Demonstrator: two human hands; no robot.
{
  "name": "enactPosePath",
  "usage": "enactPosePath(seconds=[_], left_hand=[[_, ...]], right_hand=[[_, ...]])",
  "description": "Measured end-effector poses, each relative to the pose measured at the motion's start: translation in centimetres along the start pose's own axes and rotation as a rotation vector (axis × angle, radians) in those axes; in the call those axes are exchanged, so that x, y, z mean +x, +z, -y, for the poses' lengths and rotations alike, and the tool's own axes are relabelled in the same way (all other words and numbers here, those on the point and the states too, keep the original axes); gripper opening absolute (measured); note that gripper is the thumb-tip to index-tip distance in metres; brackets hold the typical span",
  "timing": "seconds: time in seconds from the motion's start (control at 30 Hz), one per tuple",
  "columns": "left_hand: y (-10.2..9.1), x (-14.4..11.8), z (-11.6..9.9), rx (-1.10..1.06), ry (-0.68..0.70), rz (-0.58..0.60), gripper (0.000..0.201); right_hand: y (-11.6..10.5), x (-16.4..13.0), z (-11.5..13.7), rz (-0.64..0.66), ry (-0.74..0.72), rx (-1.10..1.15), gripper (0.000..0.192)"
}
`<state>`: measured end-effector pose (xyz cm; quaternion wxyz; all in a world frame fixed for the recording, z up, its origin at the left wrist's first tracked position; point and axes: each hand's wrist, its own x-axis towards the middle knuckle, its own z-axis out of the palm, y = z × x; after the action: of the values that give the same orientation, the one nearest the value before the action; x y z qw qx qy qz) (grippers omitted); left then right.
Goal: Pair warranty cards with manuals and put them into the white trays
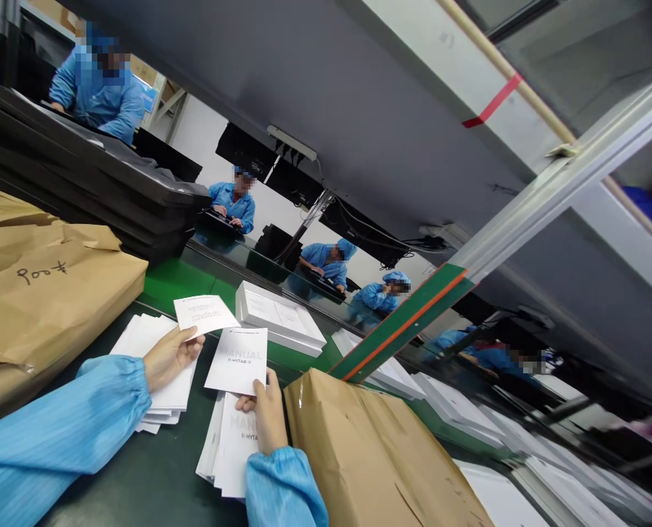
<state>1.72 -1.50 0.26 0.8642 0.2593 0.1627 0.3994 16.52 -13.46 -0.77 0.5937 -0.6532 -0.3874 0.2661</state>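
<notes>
A: What does the left hand (169, 356) hold?
B: A small white card (205, 315), pinched at its lower edge above a stack of white sheets (144, 344) on the dark green worktop (139, 476).

A: And the right hand (268, 410)?
B: It grips a white manual booklet (238, 360) by its bottom corner, just over a pile of like manuals (230, 446). A brown paper package (369, 454) lies beside that hand; another, marked in pen (45, 293), sits at far left.

Brown paper parcels (40, 293) sit at the counter's left and right edges; black trays (84, 183) are stacked at its far-left corner, where co-workers in blue (100, 88) stand.
</notes>
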Motion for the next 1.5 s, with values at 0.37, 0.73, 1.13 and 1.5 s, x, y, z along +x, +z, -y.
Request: enactPosePath(seconds=[0.37,0.73,1.13,1.5], left_hand=[[0.31,-0.24,0.05,0.069,-0.013,0.048,0.008],[0.09,-0.34,0.36,0.106,0.002,0.207,0.018],[0.33,-0.48,-0.06,0.218,-0.067,0.227,0.022],[0.37,-0.43,0.06,0.286,-0.067,0.229,0.022]], right_hand=[[0.22,-0.21,0.1,-0.019,-0.013,-0.012,0.02],[0.19,-0.26,0.21,-0.017,-0.024,0.016,0.022],[-0.08,-0.09,-0.15,0.015,-0.018,-0.008,0.028],[-0.11,-0.18,-0.18,0.027,-0.024,-0.009,0.027]])
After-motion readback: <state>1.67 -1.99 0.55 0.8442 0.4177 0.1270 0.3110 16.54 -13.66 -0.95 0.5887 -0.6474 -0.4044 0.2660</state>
